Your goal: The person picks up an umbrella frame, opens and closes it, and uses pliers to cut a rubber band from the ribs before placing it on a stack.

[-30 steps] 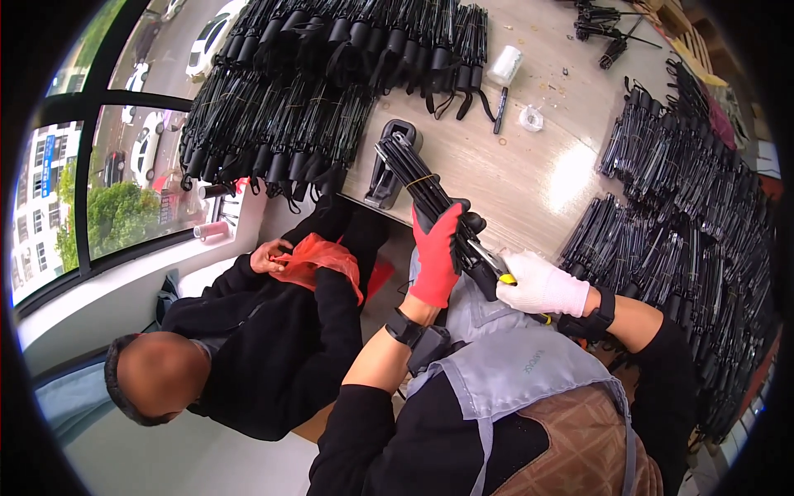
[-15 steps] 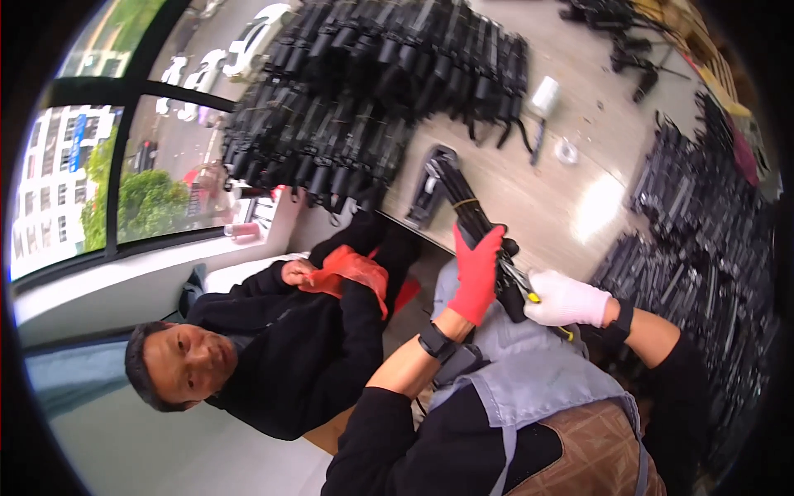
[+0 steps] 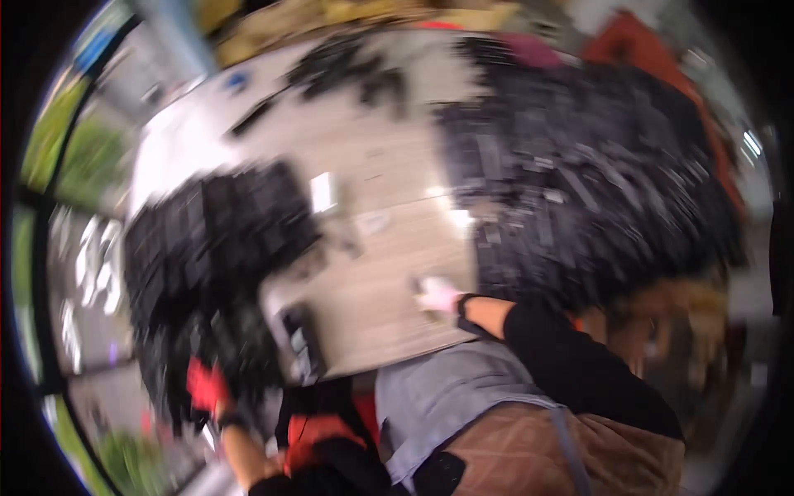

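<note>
Umbrella frames (image 3: 219,219), black and heaped, lie beside and beyond the fingers of the red-gloved left hand (image 3: 207,387); blur hides whether those fingers grasp any. The white-gloved right hand (image 3: 438,295) is over the table (image 3: 389,306), its fingers' grip likewise unclear. Left of these fingers sits a dark elongated device (image 3: 302,343); ahead and left, a white cylinder (image 3: 324,192); to their right, a larger black pile (image 3: 587,174).

Workshop, probably: piled black bundles (image 3: 217,227)
</note>
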Demonstrator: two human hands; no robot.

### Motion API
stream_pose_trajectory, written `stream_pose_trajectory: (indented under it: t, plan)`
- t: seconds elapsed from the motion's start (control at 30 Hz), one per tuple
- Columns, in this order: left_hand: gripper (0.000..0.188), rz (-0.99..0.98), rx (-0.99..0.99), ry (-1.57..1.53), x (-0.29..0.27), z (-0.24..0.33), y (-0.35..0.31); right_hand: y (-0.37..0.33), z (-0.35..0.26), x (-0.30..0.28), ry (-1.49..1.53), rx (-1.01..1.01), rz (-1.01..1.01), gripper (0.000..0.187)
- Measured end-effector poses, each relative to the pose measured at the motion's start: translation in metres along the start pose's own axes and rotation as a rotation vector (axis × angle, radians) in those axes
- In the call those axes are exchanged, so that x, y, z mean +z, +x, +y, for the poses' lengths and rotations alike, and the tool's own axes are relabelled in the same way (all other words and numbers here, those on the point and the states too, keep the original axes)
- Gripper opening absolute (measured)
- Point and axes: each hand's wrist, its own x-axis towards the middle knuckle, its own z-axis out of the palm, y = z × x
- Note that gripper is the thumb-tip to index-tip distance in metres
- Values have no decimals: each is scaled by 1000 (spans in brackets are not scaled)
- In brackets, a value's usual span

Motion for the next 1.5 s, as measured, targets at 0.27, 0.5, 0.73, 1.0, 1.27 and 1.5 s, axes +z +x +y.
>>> stream_pose_trajectory:
  t: [0.27,0.5,0.73,1.0,1.27,1.5]
  plan:
    - [55,514,73,-169,-3,65,-56,-209,79,-190,-341,52,666,22]
    - [34,291,749,-1051,-47,258,-185,-367,177,-305,-880,576,1238,24]
    - [29,-407,842,-1416,-84,379,-240,-410,244,-309,-712,751,1179,28]
    - [44,-1461,892,-1990,-192,469,-280,-398,94,-260,1211,-59,811,33]
    - [53,-1533,698,-2493,-273,463,-288,-229,81,-165,1224,-447,63,29]
    - [65,-827,604,-2243,-240,386,-242,-201,-54,-220,180,-792,782,31]
